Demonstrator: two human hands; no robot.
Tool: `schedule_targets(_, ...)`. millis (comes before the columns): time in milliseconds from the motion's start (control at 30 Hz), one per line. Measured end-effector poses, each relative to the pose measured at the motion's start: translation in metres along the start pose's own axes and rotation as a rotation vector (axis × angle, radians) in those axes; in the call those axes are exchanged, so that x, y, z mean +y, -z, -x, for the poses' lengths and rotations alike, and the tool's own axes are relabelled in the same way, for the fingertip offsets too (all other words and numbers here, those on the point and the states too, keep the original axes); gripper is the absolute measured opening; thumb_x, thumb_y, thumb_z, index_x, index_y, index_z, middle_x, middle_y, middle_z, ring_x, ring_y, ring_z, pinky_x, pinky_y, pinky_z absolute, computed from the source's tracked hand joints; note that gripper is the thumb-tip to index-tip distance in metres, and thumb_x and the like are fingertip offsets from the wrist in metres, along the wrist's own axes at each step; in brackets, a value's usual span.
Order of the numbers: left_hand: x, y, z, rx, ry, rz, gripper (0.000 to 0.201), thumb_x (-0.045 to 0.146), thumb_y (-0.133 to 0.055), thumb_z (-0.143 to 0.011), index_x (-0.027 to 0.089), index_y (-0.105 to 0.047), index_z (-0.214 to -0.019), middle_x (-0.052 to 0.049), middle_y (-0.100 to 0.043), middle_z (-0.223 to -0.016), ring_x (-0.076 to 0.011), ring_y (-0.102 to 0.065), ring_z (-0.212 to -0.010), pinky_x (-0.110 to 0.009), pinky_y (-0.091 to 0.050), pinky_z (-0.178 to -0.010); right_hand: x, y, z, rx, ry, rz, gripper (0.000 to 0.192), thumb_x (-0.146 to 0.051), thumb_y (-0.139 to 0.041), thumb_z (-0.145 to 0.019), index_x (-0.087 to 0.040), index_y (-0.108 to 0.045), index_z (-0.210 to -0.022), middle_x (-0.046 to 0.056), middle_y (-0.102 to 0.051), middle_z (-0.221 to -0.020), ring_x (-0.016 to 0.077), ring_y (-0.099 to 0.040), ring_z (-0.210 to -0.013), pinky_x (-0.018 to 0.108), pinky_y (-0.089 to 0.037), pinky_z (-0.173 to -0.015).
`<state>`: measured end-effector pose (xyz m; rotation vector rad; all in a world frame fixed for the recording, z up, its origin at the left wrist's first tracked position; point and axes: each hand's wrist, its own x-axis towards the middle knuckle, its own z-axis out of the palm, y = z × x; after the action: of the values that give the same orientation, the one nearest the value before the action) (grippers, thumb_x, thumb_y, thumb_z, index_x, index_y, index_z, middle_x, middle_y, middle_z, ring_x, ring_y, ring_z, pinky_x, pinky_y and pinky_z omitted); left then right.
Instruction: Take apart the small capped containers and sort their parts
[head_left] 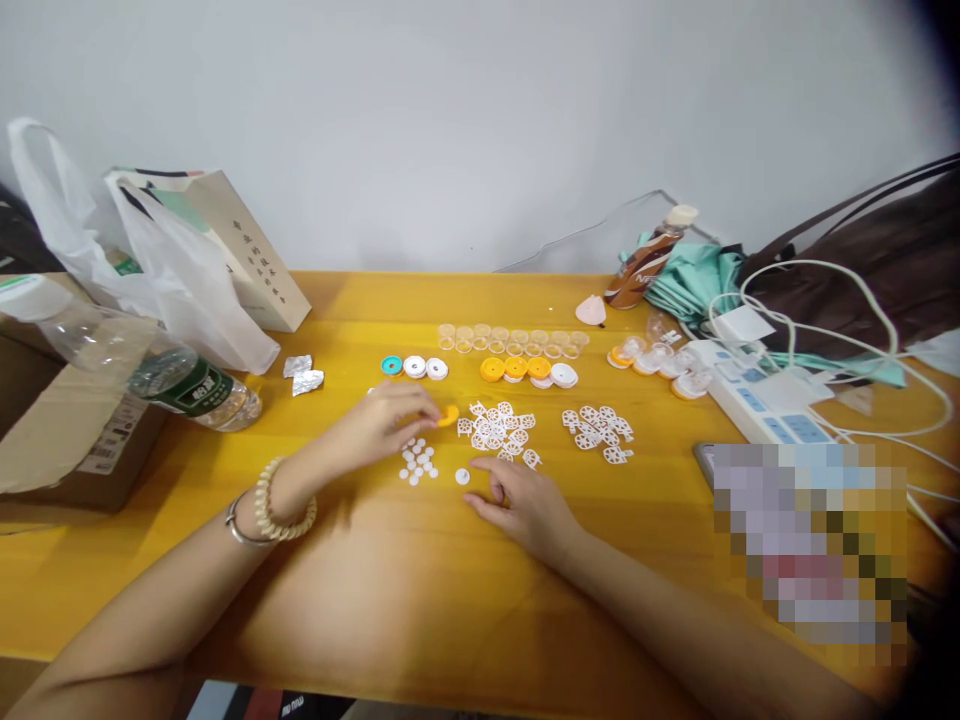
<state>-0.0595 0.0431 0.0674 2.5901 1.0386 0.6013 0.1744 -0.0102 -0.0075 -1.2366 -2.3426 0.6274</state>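
My left hand (397, 415) pinches an orange round plastic piece (449, 415) above the table, its fingertips covering part of it. My right hand (525, 500) rests low over the wood, thumb and index finger apart with nothing between them. Just left of those fingers lies a small white disc (462, 477) with a raised middle. Several tiny white discs (417, 461) are scattered below my left hand. Beyond my right hand spreads a pile of white openwork plastic pieces (496, 428), and a second group of openwork pieces (600, 430) lies farther right.
Behind stand clear cups (510, 341) in rows, with orange caps (515, 368) and white and teal caps (391, 366) before them. Capped clear pieces (660, 362) sit by a power strip (750, 395). A water bottle (191, 388) and carton (127, 445) are left; a drink bottle (646, 265) stands back right.
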Motion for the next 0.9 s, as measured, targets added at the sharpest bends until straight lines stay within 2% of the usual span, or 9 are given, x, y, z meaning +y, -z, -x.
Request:
schedule_targets(100, -0.019, 0.001, -0.018, 0.062, 0.078, -0.363, 0.013, 0.02, -0.049, -0.09, 0.018, -0.062, -0.089, -0.003, -0.065, -0.088, -0.017, -0.057, -0.081, -0.031, -0.037, -0.072, -0.001, 0.001, -0.001, 0.02, 0.013, -0.006, 0.024, -0.031, -0.058, -0.081, -0.019, -0.058, -0.102, -0.002, -0.056, -0.063, 0.0125, -0.052, -0.056, 0.023, -0.038, -0.055)
schedule_targets(167, -0.03, 0.0, -0.03, 0.027, 0.093, -0.548, 0.014, 0.017, -0.049, -0.089, 0.017, -0.063, -0.087, -0.004, -0.065, -0.086, -0.0186, -0.056, -0.079, -0.032, -0.034, -0.069, -0.002, 0.003, -0.001, 0.025, 0.022, -0.012, 0.021, -0.029, -0.057, -0.081, -0.019, -0.059, -0.1, -0.002, -0.056, -0.063, 0.0124, -0.051, -0.056, 0.023, -0.038, -0.054)
schedule_targets(233, -0.037, -0.002, -0.039, -0.004, 0.082, -0.622, 0.014, 0.014, -0.05, -0.087, 0.016, -0.063, -0.082, -0.005, -0.064, -0.084, -0.0199, -0.055, -0.08, -0.033, -0.032, -0.069, -0.002, 0.003, 0.0, 0.024, 0.03, -0.02, 0.02, -0.028, -0.056, -0.082, -0.019, -0.06, -0.099, -0.002, -0.055, -0.063, 0.0124, -0.051, -0.056, 0.023, -0.037, -0.054)
schedule_targets(533, -0.048, -0.012, -0.045, -0.031, 0.072, -0.628, 0.017, 0.013, -0.049, -0.086, 0.017, -0.064, -0.081, -0.007, -0.064, -0.089, -0.0195, -0.055, -0.081, -0.032, -0.029, -0.069, -0.003, 0.006, 0.0, 0.037, 0.053, -0.03, 0.016, -0.025, -0.055, -0.082, -0.019, -0.06, -0.096, -0.001, -0.056, -0.064, 0.0126, -0.051, -0.057, 0.023, -0.037, -0.055)
schedule_targets(700, -0.049, -0.012, -0.046, -0.044, 0.086, -0.59, 0.018, 0.011, -0.047, -0.087, 0.017, -0.064, -0.084, -0.005, -0.066, -0.087, -0.0161, -0.058, -0.078, -0.03, -0.029, -0.068, -0.004, 0.006, 0.0, 0.019, 0.046, -0.025, 0.017, -0.026, -0.055, -0.082, -0.019, -0.059, -0.097, -0.002, -0.056, -0.064, 0.0128, -0.052, -0.057, 0.023, -0.037, -0.055)
schedule_targets(900, -0.049, -0.013, -0.044, -0.042, 0.09, -0.554, 0.018, 0.013, -0.047, -0.088, 0.017, -0.063, -0.082, -0.004, -0.067, -0.086, -0.0163, -0.058, -0.079, -0.031, -0.027, -0.069, -0.002, 0.005, 0.0, 0.025, 0.034, -0.043, 0.016, -0.026, -0.055, -0.081, -0.02, -0.059, -0.096, -0.002, -0.056, -0.063, 0.0127, -0.052, -0.057, 0.023, -0.038, -0.055)
